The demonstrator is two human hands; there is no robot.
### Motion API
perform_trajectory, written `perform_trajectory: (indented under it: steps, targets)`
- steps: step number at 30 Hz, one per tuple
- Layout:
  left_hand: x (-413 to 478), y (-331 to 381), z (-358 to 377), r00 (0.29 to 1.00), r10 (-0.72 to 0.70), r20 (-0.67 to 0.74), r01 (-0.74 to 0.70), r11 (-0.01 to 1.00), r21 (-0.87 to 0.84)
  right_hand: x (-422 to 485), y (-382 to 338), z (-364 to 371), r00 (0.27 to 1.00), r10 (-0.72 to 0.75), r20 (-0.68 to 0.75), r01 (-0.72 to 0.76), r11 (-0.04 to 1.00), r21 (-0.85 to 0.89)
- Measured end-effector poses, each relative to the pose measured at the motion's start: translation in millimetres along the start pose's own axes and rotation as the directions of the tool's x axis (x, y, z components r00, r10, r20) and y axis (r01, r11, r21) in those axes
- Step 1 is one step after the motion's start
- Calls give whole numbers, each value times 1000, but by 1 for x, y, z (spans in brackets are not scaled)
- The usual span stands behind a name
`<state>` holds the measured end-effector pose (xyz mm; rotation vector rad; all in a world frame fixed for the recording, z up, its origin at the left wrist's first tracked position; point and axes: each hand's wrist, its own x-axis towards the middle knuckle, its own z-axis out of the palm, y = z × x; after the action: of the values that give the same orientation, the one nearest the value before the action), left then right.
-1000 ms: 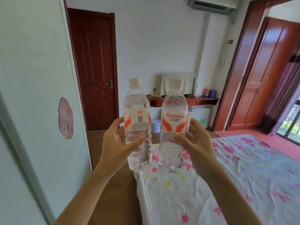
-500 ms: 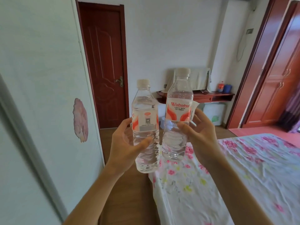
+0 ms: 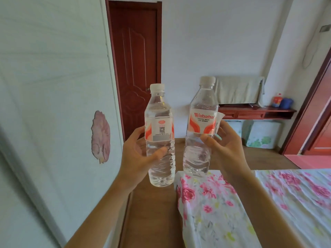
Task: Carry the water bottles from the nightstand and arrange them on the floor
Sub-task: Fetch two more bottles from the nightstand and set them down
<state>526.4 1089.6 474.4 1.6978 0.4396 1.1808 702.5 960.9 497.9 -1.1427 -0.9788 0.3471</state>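
The red-and-white label (image 3: 202, 122) on the right-hand clear plastic water bottle (image 3: 196, 158) reads "Wahaha" above "PURIFIED WATER FOR DRINKING", while the left-hand clear plastic water bottle (image 3: 162, 167) shows a QR code and unreadably small print.

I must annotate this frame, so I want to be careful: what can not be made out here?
Head view only.
Left bottle: print beneath the code, too small.
Right bottle: back of its label, turned away.
Floor: much of it hidden by the bed.
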Motion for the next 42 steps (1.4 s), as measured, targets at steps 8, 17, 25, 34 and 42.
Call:
perform_trajectory:
  steps: [8, 17, 25, 34, 42]
  targets:
    - [84, -37, 18, 999, -15, -36, 17, 999, 30, 99, 47, -3, 995, -16, 102, 13, 1000, 27]
    - [146, -81, 18, 995, -57, -77, 65, 991, 117, 174, 103, -2, 986, 25, 166, -38, 997, 73]
    - [199, -132, -4, 991, -79, -111, 92, 988, 124, 225, 154, 31, 981, 55, 187, -77, 991, 111]
    - [292, -192, -37, 993, -84, -85, 88, 995, 44, 305, 196, 78, 988, 43, 149, -60, 992, 109]
    - [378, -232, -61, 999, -49, -14, 50, 999, 22, 370, 233, 110, 995, 38, 90, -47, 995, 93]
